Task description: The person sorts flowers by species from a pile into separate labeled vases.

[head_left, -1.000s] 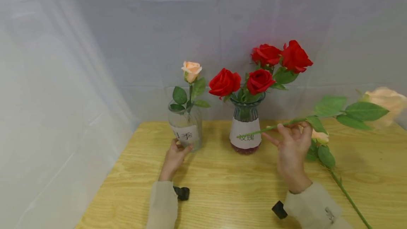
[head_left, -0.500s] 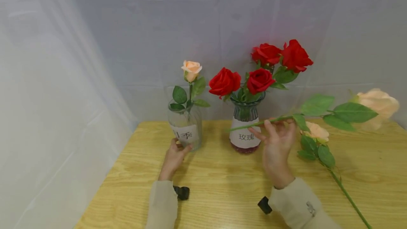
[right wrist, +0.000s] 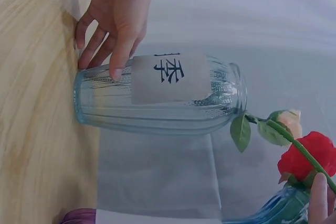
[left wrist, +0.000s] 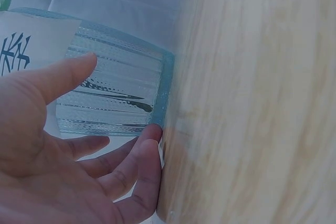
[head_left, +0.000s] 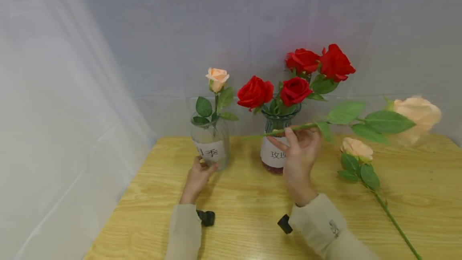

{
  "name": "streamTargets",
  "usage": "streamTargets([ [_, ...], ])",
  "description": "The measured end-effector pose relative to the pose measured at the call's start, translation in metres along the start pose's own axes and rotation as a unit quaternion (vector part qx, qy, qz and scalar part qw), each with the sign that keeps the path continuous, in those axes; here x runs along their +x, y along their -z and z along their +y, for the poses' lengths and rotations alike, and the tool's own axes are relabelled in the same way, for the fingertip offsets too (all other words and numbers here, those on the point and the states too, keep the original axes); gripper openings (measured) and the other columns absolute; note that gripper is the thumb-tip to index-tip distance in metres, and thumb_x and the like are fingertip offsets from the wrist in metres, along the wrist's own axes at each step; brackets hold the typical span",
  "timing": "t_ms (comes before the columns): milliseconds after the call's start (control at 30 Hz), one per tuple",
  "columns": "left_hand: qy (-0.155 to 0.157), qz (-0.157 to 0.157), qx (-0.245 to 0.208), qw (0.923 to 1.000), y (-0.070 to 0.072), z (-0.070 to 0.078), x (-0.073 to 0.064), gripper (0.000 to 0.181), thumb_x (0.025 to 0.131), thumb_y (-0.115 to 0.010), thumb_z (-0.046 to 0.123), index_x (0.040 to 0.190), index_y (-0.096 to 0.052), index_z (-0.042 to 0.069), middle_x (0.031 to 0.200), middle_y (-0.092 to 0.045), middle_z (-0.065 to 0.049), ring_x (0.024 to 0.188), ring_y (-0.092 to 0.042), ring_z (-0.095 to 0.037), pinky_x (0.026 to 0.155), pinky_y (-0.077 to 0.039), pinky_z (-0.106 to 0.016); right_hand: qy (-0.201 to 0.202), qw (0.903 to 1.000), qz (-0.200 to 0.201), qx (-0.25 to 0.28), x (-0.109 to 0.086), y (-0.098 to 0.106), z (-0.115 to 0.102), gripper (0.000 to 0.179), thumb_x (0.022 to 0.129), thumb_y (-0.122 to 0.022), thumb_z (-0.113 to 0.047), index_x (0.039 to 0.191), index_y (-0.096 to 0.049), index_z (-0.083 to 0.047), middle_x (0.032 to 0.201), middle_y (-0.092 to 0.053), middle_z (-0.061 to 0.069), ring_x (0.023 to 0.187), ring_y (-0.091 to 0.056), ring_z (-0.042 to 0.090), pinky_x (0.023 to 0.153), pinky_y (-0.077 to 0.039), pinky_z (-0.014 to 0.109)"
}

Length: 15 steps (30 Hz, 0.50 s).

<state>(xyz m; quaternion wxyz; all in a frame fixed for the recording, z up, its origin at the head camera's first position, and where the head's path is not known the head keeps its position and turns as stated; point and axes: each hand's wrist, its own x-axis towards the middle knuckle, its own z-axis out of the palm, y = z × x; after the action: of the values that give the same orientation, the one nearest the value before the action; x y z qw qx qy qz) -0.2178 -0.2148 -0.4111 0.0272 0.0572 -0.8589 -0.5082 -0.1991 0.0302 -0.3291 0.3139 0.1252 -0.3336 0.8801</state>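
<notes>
My left hand [head_left: 196, 177] holds the lower side of an upright clear glass vase [head_left: 203, 135] with a white paper label. In the left wrist view, the thumb lies across the ribbed glass [left wrist: 121, 85] and the other fingers curve beneath it. One peach rose [head_left: 217, 79] with green leaves stands in that vase. My right hand [head_left: 301, 163] pinches the green stem of another peach rose [head_left: 416, 115], its bloom out to the right and its stem end pointing left. That stem passes in front of the second vase. In the right wrist view, the stem [right wrist: 310, 158] crosses before a red bloom.
A bluish glass vase [head_left: 278, 123], labelled and purplish at its base, holds several red roses [head_left: 296, 91] at the centre back. Another peach rose [head_left: 356, 149] lies on the wooden table [head_left: 238, 212] at right. A pale sheet [head_left: 173, 51] hangs behind.
My right hand has moved left with the peach rose, so its stem end now extends past the red roses' vase. The left hand stays on the clear vase.
</notes>
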Motion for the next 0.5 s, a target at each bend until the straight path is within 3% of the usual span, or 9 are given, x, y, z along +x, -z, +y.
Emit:
streamTargets([
  [200,-0.001,-0.004,-0.005,1.0,0.001,0.0,0.0,0.068,0.1,-0.063,0.02,0.148,-0.028,-0.013,0.132,-0.052,-0.038,0.115,-0.059,-0.047,0.084,-0.052,-0.048,0.024,0.9992,-0.024,-0.019,-0.003,-0.018,0.005,0.016,0.095,-0.054,0.015,0.097,-0.054,0.0,0.09,-0.054,0.012,0.077,-0.065,0.022,0.067,-0.06,0.045],
  [500,0.008,-0.005,-0.003,1.0,0.001,0.001,0.0,0.069,0.1,-0.063,0.022,0.149,-0.027,-0.012,0.134,-0.05,-0.039,0.118,-0.057,-0.048,0.089,-0.051,-0.052,0.02,0.999,-0.039,-0.004,-0.002,-0.046,0.015,0.022,0.091,-0.052,0.02,0.098,-0.055,0.0,0.092,-0.058,0.011,0.078,-0.068,0.021,0.067,-0.061,0.04],
])
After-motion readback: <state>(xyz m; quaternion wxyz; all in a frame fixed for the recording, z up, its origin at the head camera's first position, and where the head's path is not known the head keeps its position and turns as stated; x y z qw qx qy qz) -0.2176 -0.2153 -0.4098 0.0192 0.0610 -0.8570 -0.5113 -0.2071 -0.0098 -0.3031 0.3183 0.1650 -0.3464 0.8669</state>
